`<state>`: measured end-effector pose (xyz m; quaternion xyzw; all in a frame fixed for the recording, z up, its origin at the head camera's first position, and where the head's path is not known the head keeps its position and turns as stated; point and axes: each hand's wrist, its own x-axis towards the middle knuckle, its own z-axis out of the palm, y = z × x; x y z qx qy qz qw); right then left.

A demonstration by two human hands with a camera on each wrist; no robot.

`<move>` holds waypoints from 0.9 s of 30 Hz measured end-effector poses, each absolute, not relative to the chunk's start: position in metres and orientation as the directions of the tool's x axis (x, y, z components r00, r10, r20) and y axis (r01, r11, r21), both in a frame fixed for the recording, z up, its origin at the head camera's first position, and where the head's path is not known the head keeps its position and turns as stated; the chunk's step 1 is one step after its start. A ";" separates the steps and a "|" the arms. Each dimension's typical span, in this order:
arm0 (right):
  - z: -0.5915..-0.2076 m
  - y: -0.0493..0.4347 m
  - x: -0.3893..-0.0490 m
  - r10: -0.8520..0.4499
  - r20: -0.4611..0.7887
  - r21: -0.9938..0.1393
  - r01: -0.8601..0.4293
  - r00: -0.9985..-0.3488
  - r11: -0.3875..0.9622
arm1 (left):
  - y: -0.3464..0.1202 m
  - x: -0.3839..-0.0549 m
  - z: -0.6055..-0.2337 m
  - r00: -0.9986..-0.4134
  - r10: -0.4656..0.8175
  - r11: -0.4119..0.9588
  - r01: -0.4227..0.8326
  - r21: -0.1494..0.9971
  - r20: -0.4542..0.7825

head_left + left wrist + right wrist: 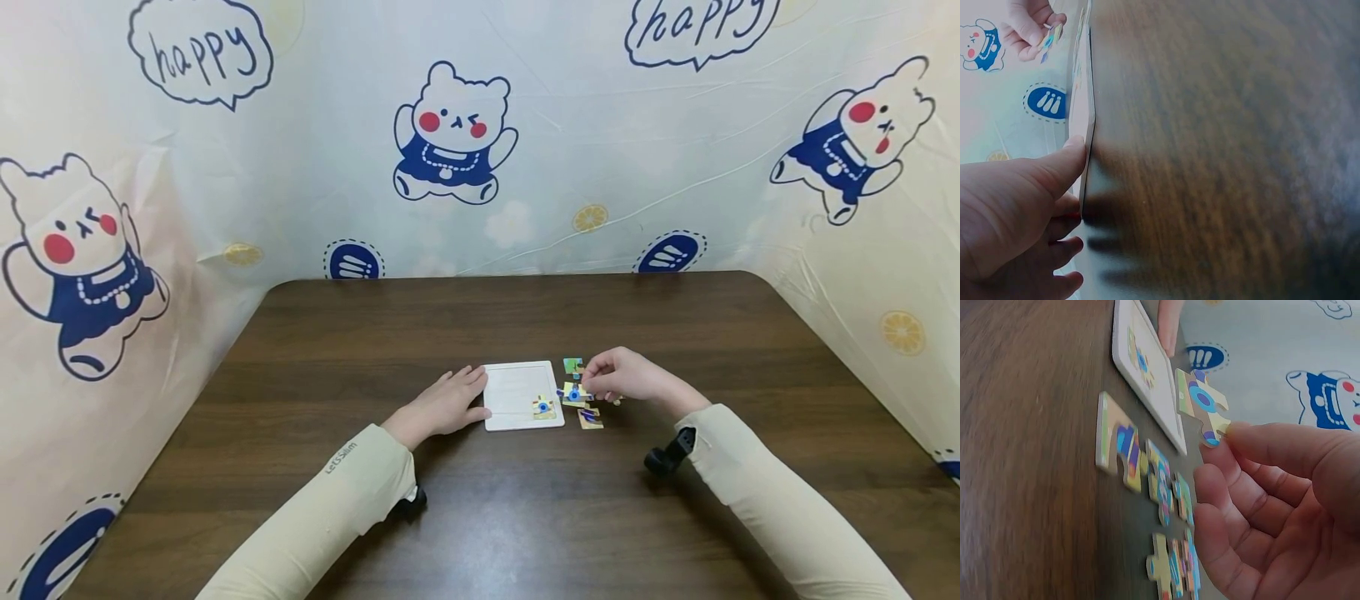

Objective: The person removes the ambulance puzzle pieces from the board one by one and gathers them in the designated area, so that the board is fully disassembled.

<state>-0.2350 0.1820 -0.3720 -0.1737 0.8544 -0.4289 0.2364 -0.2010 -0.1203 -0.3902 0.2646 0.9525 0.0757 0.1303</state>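
My right hand (626,377) pinches a jigsaw puzzle piece (1202,400) by its edge between thumb and index finger, raised off the table. That piece is yellow with a blue ringed circle. To its left lies a white puzzle tray (513,387); another blue-circled puzzle piece (543,407) sits in the tray's near right corner. My left hand (446,402) rests at the tray's left edge with fingers extended, the thumb (1069,162) touching the rim. Loose puzzle pieces (1117,440) lie just right of the tray, some hidden under my right hand in the head view.
A brown wooden table (420,333) spreads around the tray. Behind and beside it hangs a pale curtain (555,150) with cartoon bears. Each wrist wears a black device, such as the right wrist camera (670,452).
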 end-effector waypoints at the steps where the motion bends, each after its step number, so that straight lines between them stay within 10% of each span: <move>1: -0.372 0.184 -0.235 -0.497 -0.258 -0.813 -0.092 -0.828 0.575 | -0.120 -0.201 -0.390 -0.826 0.525 0.848 0.485 0.215 -0.206; 27: -0.376 0.235 -0.230 -0.495 -0.329 -0.750 -0.097 -0.804 0.655 | -0.120 -0.200 -0.387 -0.809 0.558 0.826 0.523 0.209 -0.182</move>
